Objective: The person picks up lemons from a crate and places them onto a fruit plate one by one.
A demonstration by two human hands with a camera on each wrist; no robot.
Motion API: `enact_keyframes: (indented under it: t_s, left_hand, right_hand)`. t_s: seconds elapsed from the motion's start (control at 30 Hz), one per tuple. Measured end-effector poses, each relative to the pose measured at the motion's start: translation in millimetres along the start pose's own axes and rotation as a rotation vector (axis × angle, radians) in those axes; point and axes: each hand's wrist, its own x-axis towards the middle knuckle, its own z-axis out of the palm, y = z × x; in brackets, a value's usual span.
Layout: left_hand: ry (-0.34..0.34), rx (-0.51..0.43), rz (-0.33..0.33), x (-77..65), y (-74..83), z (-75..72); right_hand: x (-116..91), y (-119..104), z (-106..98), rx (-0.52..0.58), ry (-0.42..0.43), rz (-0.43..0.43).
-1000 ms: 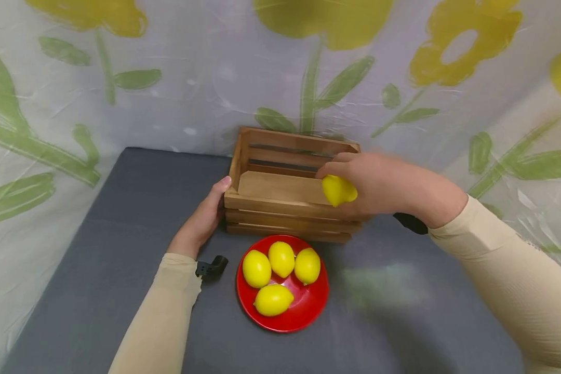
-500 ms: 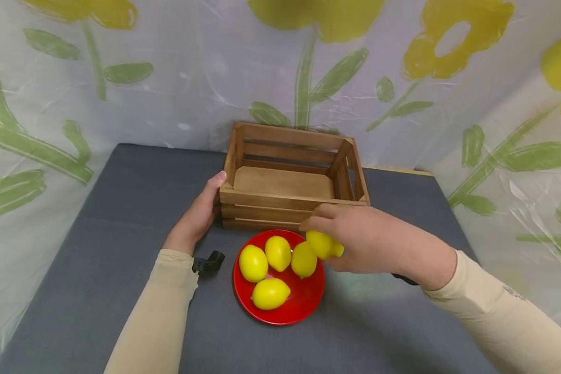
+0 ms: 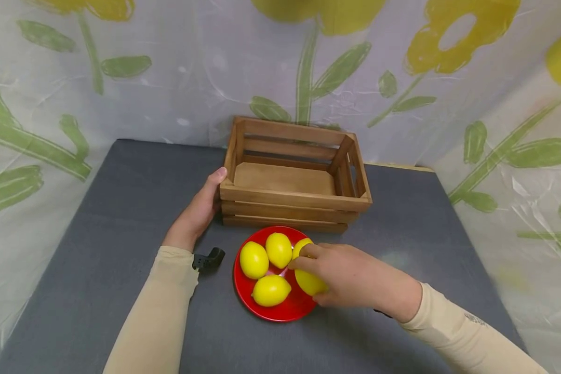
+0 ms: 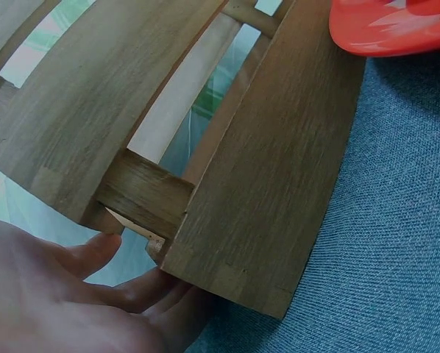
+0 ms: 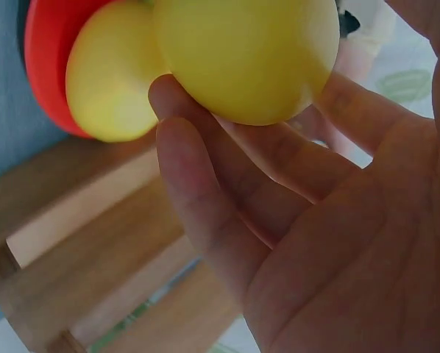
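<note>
A slatted wooden crate point(image 3: 290, 200) stands at the back of the table. My left hand point(image 3: 196, 215) holds its left end, thumb at the front corner of the rim; the left wrist view shows the fingers point(image 4: 179, 309) at the end of the slats. In front of the crate is a red plate point(image 3: 285, 315) bearing several yellow lemons point(image 3: 271, 290). Over the plate's right side, my right hand point(image 3: 350, 275) grips another lemon point(image 5: 246, 59) between thumb and fingers. That hand partly hides the lemon point(image 3: 303, 245) at the plate's upper right.
The table point(image 3: 135, 218) has a dark grey-blue cover. Behind it hangs a pale sheet point(image 3: 182, 78) painted with yellow flowers and green leaves. A black wrist mount point(image 3: 209, 259) juts from the left wrist.
My right hand has come from above the crate's right front down and toward me to the plate, carrying the lemon. The left hand has stayed at the crate's end.
</note>
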Motion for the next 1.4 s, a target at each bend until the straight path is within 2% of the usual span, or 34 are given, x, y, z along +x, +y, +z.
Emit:
enact_keyframes:
  t_s: [0.5,1.0,1.4]
  left_hand:
    - [-0.002,0.006,0.017,2.8,-0.1,0.4]
    - [-0.001,0.002,0.026,3.5,-1.3,1.8]
    - [-0.002,0.003,0.021,1.6,0.6,0.9]
  right_hand:
    - [6,0,21,0.0,0.031,-0.058]
    - [13,2,34,0.04,0.01,-0.049]
    - [16,5,44,0.031,0.033,-0.056]
